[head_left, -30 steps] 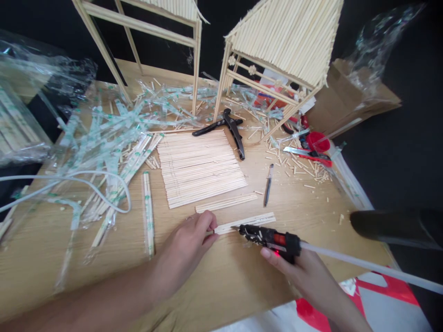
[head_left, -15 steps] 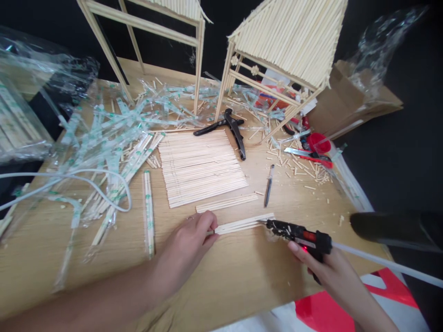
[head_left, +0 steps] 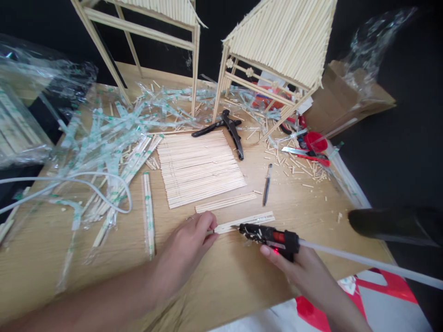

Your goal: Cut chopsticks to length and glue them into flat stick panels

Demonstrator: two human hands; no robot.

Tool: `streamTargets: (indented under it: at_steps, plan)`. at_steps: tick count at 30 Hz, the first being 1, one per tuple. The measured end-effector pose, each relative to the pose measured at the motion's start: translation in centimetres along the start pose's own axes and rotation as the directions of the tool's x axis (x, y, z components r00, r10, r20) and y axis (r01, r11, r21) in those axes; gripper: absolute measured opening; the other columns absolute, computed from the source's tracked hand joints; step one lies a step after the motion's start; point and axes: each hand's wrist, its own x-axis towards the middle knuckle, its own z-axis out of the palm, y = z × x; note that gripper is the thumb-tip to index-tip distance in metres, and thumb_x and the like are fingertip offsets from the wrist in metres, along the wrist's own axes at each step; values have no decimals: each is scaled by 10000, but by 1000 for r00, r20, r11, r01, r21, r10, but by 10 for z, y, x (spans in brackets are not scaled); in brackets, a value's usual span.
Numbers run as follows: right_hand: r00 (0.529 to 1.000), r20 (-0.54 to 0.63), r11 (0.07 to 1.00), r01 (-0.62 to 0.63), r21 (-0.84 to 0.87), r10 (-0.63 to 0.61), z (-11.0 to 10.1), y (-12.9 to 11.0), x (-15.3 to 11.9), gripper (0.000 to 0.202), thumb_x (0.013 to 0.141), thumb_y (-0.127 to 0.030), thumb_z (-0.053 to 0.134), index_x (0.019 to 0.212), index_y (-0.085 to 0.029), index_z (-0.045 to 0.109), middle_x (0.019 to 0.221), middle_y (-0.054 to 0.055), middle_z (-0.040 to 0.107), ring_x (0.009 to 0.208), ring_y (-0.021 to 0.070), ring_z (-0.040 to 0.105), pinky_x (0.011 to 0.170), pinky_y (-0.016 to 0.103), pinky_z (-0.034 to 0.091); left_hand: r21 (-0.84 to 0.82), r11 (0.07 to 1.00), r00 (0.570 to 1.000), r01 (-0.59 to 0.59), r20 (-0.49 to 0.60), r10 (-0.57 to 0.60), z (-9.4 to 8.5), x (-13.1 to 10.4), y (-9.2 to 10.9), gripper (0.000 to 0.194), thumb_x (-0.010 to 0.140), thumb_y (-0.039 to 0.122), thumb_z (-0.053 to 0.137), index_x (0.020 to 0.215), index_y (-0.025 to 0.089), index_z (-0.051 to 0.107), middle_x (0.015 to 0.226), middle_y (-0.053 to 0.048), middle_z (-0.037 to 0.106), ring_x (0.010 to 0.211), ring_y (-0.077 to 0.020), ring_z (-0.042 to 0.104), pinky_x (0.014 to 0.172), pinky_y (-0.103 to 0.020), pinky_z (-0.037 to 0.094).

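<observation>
My left hand (head_left: pixel 197 235) pinches the left end of a small row of wooden sticks (head_left: pixel 254 218) lying on the table. In my right hand (head_left: pixel 297 267) is a black hot glue gun (head_left: pixel 270 236), with a red light glowing and a long white glue stick (head_left: pixel 367 263) out of its back. Its nozzle points left and is at the sticks, near my left fingers; whether it touches them I cannot tell. Shiny glue shows on the sticks to the right of the nozzle. Just beyond lies another narrow row of sticks (head_left: pixel 226 203).
Behind lie a panel of sticks (head_left: pixel 200 168), black pliers-like clamp (head_left: pixel 232 131) and pen (head_left: pixel 267 184). Two stick-built structures (head_left: pixel 277 41) stand at the back. Plastic wrappers (head_left: pixel 114 124) cover the left. A utility knife (head_left: pixel 304 154) lies among offcuts at right, near a cardboard box (head_left: pixel 346 101).
My right hand has moved the glue gun left along the sticks, toward my left fingers, leaving shiny glue behind. My left hand has stayed in place.
</observation>
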Motion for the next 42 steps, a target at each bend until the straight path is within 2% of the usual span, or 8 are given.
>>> streamTargets:
  at_steps: [4, 7, 12, 18, 23, 27, 35, 42]
  plan:
    - [982, -173, 993, -92, -68, 79, -14, 26, -7, 368, 803, -525, 587, 961, -224, 727, 798, 22, 731, 785, 234, 671, 658, 271, 529, 10, 1000, 1000, -22, -13, 22, 1, 0, 0, 98, 856, 166, 479, 856, 237, 411, 822, 43, 556, 772, -151, 569, 667, -260, 400]
    - [947, -285, 984, -171, -52, 150, -26, 47, -16, 413, 789, -580, 567, 798, -191, 705, 593, 14, 636, 517, 163, 549, 444, 237, 419, 7, 999, 999, -34, -33, 35, 3, 0, -2, 111, 852, 163, 486, 851, 239, 405, 809, 47, 552, 762, -148, 568, 661, -257, 399]
    - [924, -339, 984, -178, 29, 177, -21, 48, -26, 416, 754, -583, 604, 825, -190, 720, 622, 12, 625, 521, 144, 514, 452, 231, 414, 9, 999, 998, -44, -38, 44, 5, 1, -5, 102, 862, 181, 492, 869, 241, 411, 819, 44, 556, 768, -151, 573, 669, -263, 405]
    - [946, -308, 994, -83, 71, 101, -2, 27, -20, 367, 747, -536, 633, 882, -211, 736, 727, 26, 705, 778, 239, 647, 661, 284, 530, 19, 999, 999, -42, -31, 42, 3, -1, -3, 87, 871, 179, 471, 883, 243, 414, 833, 36, 555, 784, -159, 575, 679, -273, 412]
    - [975, -209, 997, -84, -1, 81, -5, 25, -16, 309, 784, -508, 610, 764, -218, 714, 609, 10, 669, 723, 237, 650, 579, 273, 517, 21, 999, 999, -42, -15, 42, 2, -1, -2, 80, 880, 191, 464, 876, 244, 405, 834, 37, 549, 785, -159, 569, 676, -273, 403]
    - [969, -234, 997, -78, -3, 76, -4, 25, -15, 343, 795, -521, 589, 643, -224, 669, 574, 6, 656, 756, 246, 660, 630, 282, 531, 36, 999, 999, -34, -8, 34, 1, -1, -1, 80, 883, 198, 466, 875, 244, 401, 830, 42, 547, 779, -157, 563, 672, -269, 391]
    - [997, -59, 999, -39, 1, 39, -3, 7, -9, 381, 837, -476, 572, 1117, -243, 683, 1049, 21, 721, 1043, 272, 631, 885, 327, 506, 20, 999, 999, -36, -11, 36, 0, -1, 0, 81, 882, 185, 461, 875, 240, 403, 828, 46, 538, 779, -148, 559, 676, -256, 388]
    - [999, 49, 1000, 1, 22, -2, 2, -6, -4, 350, 855, -466, 557, 1078, -231, 690, 1027, 36, 720, 1100, 271, 603, 923, 343, 484, 12, 999, 999, -33, 2, 33, 0, -1, -1, 47, 892, 212, 458, 893, 243, 423, 841, 43, 548, 788, -153, 564, 685, -262, 392]
